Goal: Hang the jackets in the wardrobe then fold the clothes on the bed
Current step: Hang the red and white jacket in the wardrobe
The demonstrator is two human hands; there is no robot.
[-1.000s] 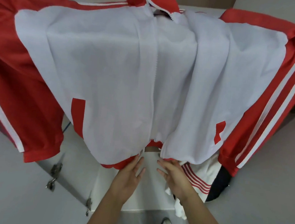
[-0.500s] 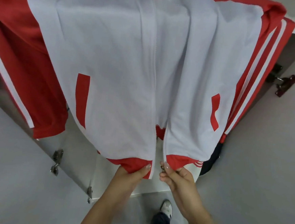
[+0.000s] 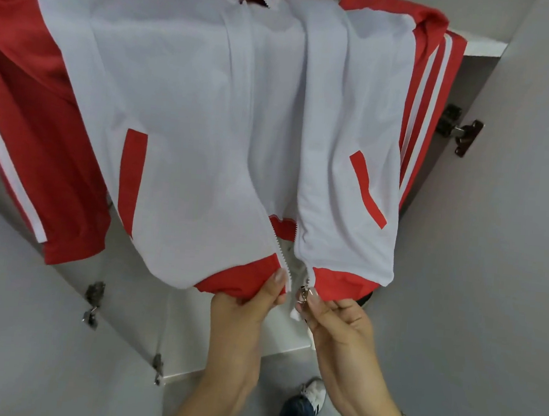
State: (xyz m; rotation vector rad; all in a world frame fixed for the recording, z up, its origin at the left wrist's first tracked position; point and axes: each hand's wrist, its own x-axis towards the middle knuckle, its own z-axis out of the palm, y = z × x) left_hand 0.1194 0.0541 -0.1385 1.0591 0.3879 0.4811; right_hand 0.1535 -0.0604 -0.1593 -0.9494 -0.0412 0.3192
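Hanging inside the wardrobe: white jacket with red sleeves, hem and pocket trims, front unzipped, bottom corners pulled forward, zipper pull at its right hem.

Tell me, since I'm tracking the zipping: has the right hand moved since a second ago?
Yes. The right hand has risen from under the jacket to pinch the zipper slider at the red hem.

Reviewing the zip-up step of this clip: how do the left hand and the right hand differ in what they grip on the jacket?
The left hand grips the red hem of one front panel, thumb on top; the right hand pinches the metal zipper slider at the other panel's bottom corner. The left hand holds a fold of cloth; the right hand holds with its fingertips. Both hold the white-and-red jacket at its bottom edge, the zipper unjoined.
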